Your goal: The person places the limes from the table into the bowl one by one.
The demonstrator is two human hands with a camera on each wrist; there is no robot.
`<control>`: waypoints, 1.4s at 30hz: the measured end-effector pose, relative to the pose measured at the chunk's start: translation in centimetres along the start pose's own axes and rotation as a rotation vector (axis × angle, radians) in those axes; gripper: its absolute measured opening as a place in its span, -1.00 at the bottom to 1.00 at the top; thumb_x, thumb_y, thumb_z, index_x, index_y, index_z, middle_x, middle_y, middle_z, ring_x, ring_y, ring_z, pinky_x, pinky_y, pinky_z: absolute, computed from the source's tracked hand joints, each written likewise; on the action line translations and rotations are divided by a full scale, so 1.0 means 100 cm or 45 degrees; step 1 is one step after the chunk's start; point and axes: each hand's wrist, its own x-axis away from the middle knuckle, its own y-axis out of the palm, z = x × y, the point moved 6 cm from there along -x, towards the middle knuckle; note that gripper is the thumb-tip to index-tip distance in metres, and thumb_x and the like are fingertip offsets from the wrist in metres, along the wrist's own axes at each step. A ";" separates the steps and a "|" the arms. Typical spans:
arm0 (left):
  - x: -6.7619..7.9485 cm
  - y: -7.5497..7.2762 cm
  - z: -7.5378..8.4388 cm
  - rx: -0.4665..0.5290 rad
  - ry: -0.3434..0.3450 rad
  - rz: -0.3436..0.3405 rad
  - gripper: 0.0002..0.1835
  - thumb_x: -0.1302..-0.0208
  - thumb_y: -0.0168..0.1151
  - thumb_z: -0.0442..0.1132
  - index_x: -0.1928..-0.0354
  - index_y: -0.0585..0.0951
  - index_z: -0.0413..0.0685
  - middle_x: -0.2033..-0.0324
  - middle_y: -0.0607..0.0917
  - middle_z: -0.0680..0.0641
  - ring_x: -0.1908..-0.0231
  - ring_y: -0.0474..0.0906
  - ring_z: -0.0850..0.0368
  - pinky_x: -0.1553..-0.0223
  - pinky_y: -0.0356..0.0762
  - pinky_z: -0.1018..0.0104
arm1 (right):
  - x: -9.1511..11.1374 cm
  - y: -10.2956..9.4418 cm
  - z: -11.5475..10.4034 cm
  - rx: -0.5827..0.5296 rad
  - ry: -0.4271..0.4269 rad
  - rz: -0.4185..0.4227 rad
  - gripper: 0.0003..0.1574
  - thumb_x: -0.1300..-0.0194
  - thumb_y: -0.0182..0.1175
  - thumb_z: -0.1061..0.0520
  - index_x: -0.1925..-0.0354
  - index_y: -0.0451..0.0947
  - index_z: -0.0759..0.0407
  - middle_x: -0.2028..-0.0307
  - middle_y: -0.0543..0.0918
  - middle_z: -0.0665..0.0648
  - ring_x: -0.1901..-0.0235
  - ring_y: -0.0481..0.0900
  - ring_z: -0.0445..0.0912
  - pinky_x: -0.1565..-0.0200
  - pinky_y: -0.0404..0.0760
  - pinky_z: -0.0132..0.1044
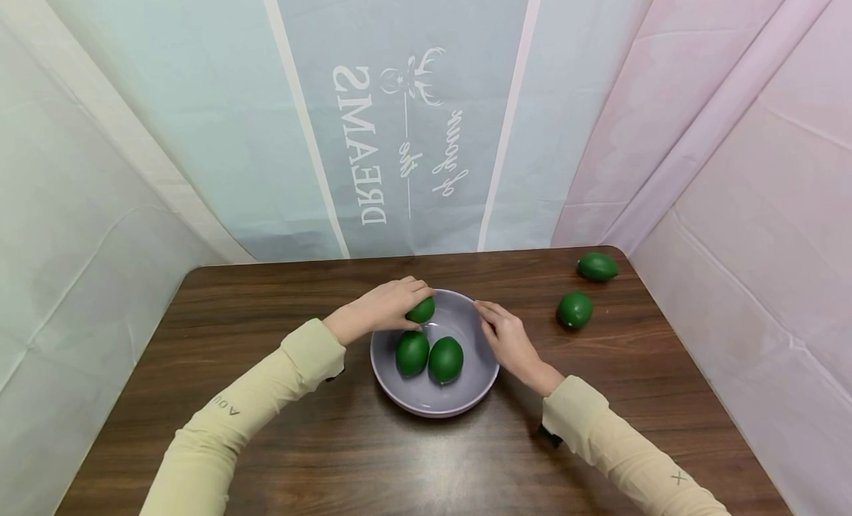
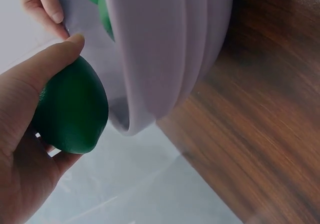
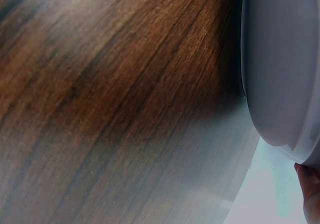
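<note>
My left hand (image 1: pixel 393 305) holds a green lime (image 2: pixel 72 107) between thumb and fingers, over the far left part of a shallow grey-purple bowl (image 1: pixel 433 410). In the head view the hand partly covers this lime. Two more limes, a left one (image 1: pixel 413 352) and a right one (image 1: pixel 446 359), lie side by side inside the bowl. At the bowl's right rim, my right hand (image 1: pixel 509 338) grips the edge. The right wrist view shows the bowl's outer wall (image 3: pixel 280 64) and a bit of that hand (image 3: pixel 310 189) low in the corner.
Two other limes rest on the dark wooden table (image 1: pixel 286 442) at the far right: one (image 1: pixel 597 266) near the back corner, one (image 1: pixel 575 310) closer in. A printed cloth (image 1: pixel 413 131) hangs behind the table, with pale cloth along both sides.
</note>
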 end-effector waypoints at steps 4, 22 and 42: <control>-0.002 0.004 0.001 -0.024 -0.002 -0.034 -0.36 -0.02 0.37 -0.06 -0.12 0.42 -0.21 0.06 0.50 -0.07 0.04 0.39 0.04 0.01 0.42 0.20 | 0.000 0.000 0.000 -0.007 -0.007 0.016 -0.59 -0.22 0.09 0.38 -0.06 0.49 0.34 -0.01 0.54 0.24 0.02 0.54 0.04 0.14 0.58 -0.15; -0.006 0.013 0.001 0.067 -0.072 -0.145 -0.36 -0.06 0.34 -0.09 -0.15 0.38 -0.20 0.01 0.46 -0.10 0.00 0.41 0.04 -0.02 0.41 0.19 | -0.001 0.000 0.001 0.004 -0.020 0.025 -0.61 -0.22 0.09 0.36 -0.05 0.50 0.35 0.01 0.55 0.24 0.02 0.54 0.04 0.13 0.57 -0.16; -0.008 0.020 0.004 0.066 -0.039 -0.166 -0.43 -0.11 0.30 -0.11 -0.13 0.41 -0.20 -0.05 0.44 -0.12 -0.06 0.39 0.04 -0.08 0.37 0.22 | 0.000 0.000 0.000 0.006 -0.023 0.025 -0.60 -0.22 0.09 0.37 -0.05 0.50 0.34 0.00 0.55 0.23 0.03 0.54 0.03 0.16 0.58 -0.16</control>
